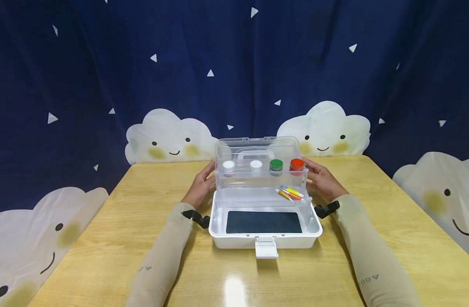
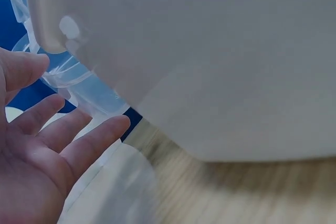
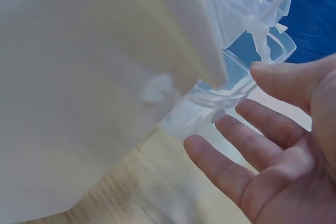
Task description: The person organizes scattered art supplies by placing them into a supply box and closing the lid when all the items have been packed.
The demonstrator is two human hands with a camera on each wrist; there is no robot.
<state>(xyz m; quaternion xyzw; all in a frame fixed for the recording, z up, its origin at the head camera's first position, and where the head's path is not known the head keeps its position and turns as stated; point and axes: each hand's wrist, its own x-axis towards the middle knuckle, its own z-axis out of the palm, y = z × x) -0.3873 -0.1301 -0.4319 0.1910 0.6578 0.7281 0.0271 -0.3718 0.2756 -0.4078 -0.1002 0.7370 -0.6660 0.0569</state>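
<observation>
Nearest the viewer, a white plastic storage box with a clear hinged lid [image 1: 263, 238] sits in the middle of the pale wooden counter [image 1: 103, 238], its front latch [image 1: 266, 247] hanging loose. A flat dark rectangular pad [image 1: 263, 222] lies on its floor. Above and behind it a clear plastic lift-out tray [image 1: 259, 177] stands raised, with a few small yellow and orange tubes [image 1: 290, 194] at its right front and four small round jars along the back: two with white caps [image 1: 228, 166], one green [image 1: 275, 165], one red [image 1: 296, 164].

The left hand [image 1: 201, 185] and right hand [image 1: 322, 181] flank the tray's ends. Both wrist views show straight, spread fingers [image 2: 79, 145] [image 3: 231, 174] close to the clear plastic, curled round nothing; whether the fingertips touch it I cannot tell.

I judge the box light and stiff, its thin clear parts smooth, likely slippery, and liable to flex or crack at the hinge arms. The white base walls look like the safest hold; the loose jars and tubes would slide if the tray tilts.

The lid behind the tray is hard to separate from it through the clear plastic. The jar contents and tube labels are unreadable, and the white wall blocks most of both wrist views.
</observation>
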